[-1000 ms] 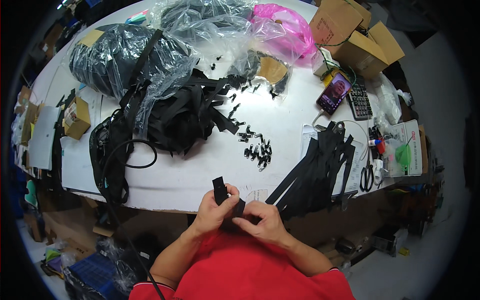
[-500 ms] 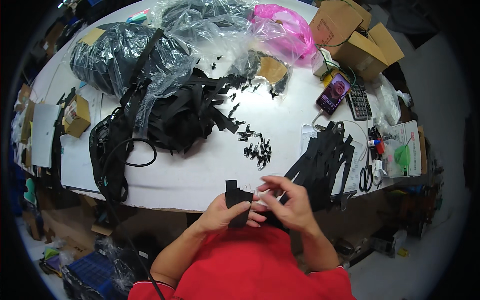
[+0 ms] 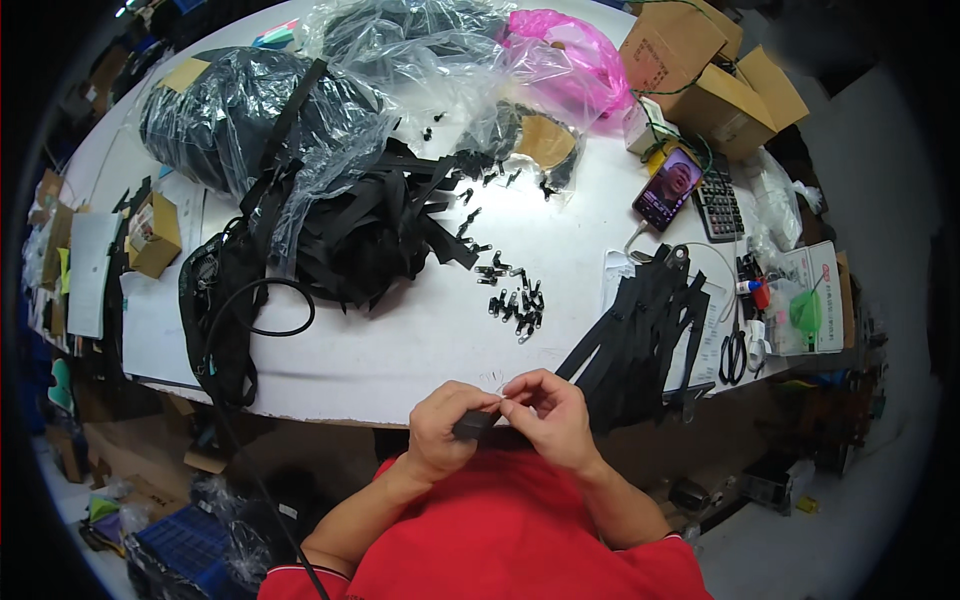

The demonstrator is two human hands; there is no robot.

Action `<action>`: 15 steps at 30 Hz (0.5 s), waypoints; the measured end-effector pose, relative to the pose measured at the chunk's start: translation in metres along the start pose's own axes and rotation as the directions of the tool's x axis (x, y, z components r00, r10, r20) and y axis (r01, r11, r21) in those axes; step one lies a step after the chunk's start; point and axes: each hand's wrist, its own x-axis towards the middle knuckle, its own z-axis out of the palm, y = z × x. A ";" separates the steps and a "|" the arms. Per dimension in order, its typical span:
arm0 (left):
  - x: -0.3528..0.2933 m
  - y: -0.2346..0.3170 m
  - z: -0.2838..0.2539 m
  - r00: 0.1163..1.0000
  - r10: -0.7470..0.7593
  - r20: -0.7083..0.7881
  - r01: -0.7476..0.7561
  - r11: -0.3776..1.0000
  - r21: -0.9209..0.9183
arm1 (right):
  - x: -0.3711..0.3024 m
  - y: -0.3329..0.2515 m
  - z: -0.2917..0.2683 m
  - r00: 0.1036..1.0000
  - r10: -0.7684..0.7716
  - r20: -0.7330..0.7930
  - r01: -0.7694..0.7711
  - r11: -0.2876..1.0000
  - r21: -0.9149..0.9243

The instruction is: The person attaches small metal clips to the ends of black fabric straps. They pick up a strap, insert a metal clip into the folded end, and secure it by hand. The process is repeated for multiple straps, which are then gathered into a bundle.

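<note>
Just past the table's front edge, my left hand (image 3: 438, 432) is closed round a small folded bundle of black strips (image 3: 474, 425), most of it hidden by the fingers. My right hand (image 3: 556, 420) meets it fingertip to fingertip in a pinch. A thin whitish bit shows between the fingertips, too small to name. Ahead of the hands, several small black zipper sliders (image 3: 520, 302) with metal pulls lie scattered. Black zipper tapes (image 3: 640, 320) are laid side by side to the right of my right hand.
A heap of black strips (image 3: 350, 235) and plastic-wrapped bundles (image 3: 255, 120) take up the left. At right are a lit phone (image 3: 668, 190), a calculator (image 3: 720, 205), scissors (image 3: 733, 355) and an open carton (image 3: 735, 100). A black cable (image 3: 225, 410) hangs over the front edge.
My right hand has moved left to meet the left fingertips and closed into a pinch. My left hand has turned and wrapped round the black bundle, which stood upright before.
</note>
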 end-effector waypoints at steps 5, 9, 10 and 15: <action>-0.001 -0.010 0.003 0.993 -0.087 -0.082 0.092 0.994 0.056 | 0.042 0.006 -0.003 0.996 -0.069 -0.049 0.048 0.939 -0.340; -0.002 -0.003 -0.003 0.959 -0.283 0.008 0.283 0.957 -0.064 | 0.102 0.005 -0.002 0.794 -0.608 0.024 0.304 0.362 -0.881; -0.003 0.001 -0.006 0.933 -0.356 0.052 0.359 0.927 -0.104 | 0.113 0.008 -0.002 0.797 -0.602 0.048 0.295 0.318 -0.901; 0.000 0.001 -0.016 0.960 -0.274 0.056 0.280 0.948 -0.153 | 0.114 0.003 -0.013 0.852 -0.517 0.083 0.345 0.435 -0.832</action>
